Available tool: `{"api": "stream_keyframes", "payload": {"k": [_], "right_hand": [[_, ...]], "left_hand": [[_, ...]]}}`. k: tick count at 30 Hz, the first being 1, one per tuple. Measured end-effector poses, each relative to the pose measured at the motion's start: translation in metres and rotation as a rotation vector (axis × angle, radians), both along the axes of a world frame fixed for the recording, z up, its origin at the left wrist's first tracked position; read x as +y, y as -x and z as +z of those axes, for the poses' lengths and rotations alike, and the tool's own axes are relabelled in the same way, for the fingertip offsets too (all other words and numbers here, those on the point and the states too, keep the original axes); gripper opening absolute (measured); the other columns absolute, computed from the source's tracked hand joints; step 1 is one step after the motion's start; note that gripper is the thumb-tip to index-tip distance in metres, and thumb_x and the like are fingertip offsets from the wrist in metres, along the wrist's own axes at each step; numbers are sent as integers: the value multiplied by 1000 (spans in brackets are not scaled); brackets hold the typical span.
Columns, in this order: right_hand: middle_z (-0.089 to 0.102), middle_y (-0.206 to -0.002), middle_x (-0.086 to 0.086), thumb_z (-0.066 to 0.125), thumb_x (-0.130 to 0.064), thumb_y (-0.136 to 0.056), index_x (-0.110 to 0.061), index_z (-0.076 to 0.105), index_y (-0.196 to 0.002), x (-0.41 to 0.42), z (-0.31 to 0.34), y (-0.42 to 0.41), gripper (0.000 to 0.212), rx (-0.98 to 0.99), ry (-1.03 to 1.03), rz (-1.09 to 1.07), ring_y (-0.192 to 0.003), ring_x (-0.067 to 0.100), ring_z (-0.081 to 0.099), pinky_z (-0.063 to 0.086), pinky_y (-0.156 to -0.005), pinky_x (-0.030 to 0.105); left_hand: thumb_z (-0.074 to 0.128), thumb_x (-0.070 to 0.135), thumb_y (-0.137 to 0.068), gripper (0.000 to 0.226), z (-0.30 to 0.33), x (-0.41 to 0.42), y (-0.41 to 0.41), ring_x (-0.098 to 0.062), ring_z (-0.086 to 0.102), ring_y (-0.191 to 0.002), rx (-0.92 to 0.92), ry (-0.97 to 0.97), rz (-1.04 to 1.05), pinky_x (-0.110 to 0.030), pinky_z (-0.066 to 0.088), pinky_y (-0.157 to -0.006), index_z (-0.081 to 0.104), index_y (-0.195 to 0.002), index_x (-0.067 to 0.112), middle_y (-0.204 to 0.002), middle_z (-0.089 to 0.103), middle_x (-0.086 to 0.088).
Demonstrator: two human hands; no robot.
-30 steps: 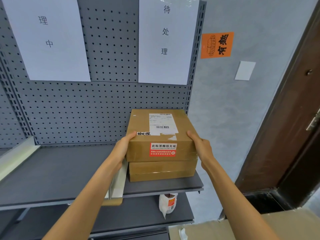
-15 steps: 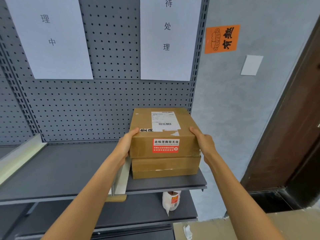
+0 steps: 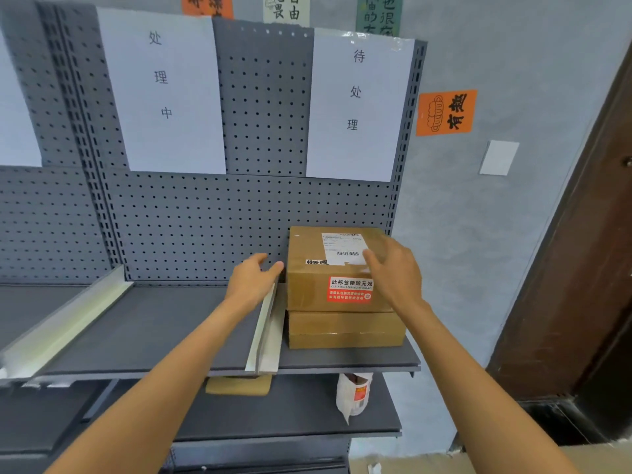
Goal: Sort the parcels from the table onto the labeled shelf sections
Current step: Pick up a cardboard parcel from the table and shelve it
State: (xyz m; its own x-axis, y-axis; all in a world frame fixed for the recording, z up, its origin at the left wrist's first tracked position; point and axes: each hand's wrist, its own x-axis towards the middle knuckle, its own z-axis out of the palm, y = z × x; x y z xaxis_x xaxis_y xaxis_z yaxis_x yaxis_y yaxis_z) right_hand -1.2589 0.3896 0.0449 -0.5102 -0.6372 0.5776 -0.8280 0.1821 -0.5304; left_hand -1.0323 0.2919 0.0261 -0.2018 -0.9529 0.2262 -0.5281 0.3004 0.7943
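Note:
A brown cardboard parcel with a white shipping label and a red sticker lies on top of a second brown parcel at the right end of the grey shelf. Above them hangs a white paper label on the pegboard; another paper label hangs further left. My left hand hovers just left of the top parcel with relaxed fingers, holding nothing. My right hand is over the parcel's right front corner, fingers loosely spread, not gripping it.
A pale metal divider stands on the shelf just left of the stacked parcels; another divider lies further left. On the lower shelf are a tan padded envelope and a white bag. A dark wooden door frame is at right.
Both hands have let go of the top parcel, which now rests on the lower one. The view has tilted up and back, showing more of the labels.

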Motion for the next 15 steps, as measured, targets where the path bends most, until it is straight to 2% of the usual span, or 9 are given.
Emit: {"api": "stream_keyframes", "payload": {"k": [2, 3, 4, 6, 8, 11, 15], "right_hand": [[59, -129, 6, 56, -39, -93, -14, 53, -132, -2, 6, -26, 46, 166, -61, 59, -116, 23, 56, 49, -76, 28], [56, -135, 7, 55, -38, -94, -12, 50, -136, -4, 8, -40, 50, 233, -103, 104, -123, 24, 51, 49, -87, 31], [51, -141, 9, 54, -38, -95, -9, 46, -140, -5, 9, -55, 54, 294, -148, 147, -131, 24, 45, 42, -101, 34], [42, -148, 9, 52, -36, -96, -7, 39, -144, -9, 10, -84, 58, 421, -207, 209, -138, 24, 35, 25, -114, 33], [39, -150, 9, 53, -36, -95, -7, 35, -146, -12, 11, -113, 61, 539, -241, 255, -139, 24, 31, 19, -115, 33], [36, -150, 9, 52, -39, -95, -8, 30, -146, -17, 7, -161, 63, 698, -306, 304, -139, 26, 29, 19, -117, 37], [25, -155, 10, 52, -36, -96, -9, 20, -150, -20, 1, -227, 69, 777, -392, 401, -143, 27, 22, 16, -118, 41]], "left_hand": [[54, 37, -96, 56, 5, 4, -28, -21, 55, -112, -106, 98, 10, -30, 40, -91, 40, -144, 12, -138, 54, -8], [54, 35, -96, 56, 8, 6, -43, -23, 53, -119, -163, 148, 21, -33, 40, -96, 40, -145, 11, -141, 51, -8], [53, 34, -97, 56, 10, 9, -59, -25, 48, -127, -223, 199, 33, -37, 39, -101, 39, -145, 10, -144, 48, -8], [52, 33, -97, 56, 14, 14, -93, -27, 42, -133, -361, 298, 66, -40, 39, -103, 38, -145, 7, -144, 46, -11], [51, 34, -98, 56, 16, 20, -130, -28, 44, -128, -527, 380, 116, -40, 41, -99, 38, -144, 6, -139, 50, -12], [49, 38, -97, 56, 17, 30, -194, -27, 44, -126, -772, 449, 177, -34, 37, -101, 38, -143, 8, -137, 50, -9], [51, 40, -95, 60, 13, 53, -284, -27, 41, -129, -947, 425, 281, -34, 29, -108, 36, -143, 8, -140, 47, -9]]}}
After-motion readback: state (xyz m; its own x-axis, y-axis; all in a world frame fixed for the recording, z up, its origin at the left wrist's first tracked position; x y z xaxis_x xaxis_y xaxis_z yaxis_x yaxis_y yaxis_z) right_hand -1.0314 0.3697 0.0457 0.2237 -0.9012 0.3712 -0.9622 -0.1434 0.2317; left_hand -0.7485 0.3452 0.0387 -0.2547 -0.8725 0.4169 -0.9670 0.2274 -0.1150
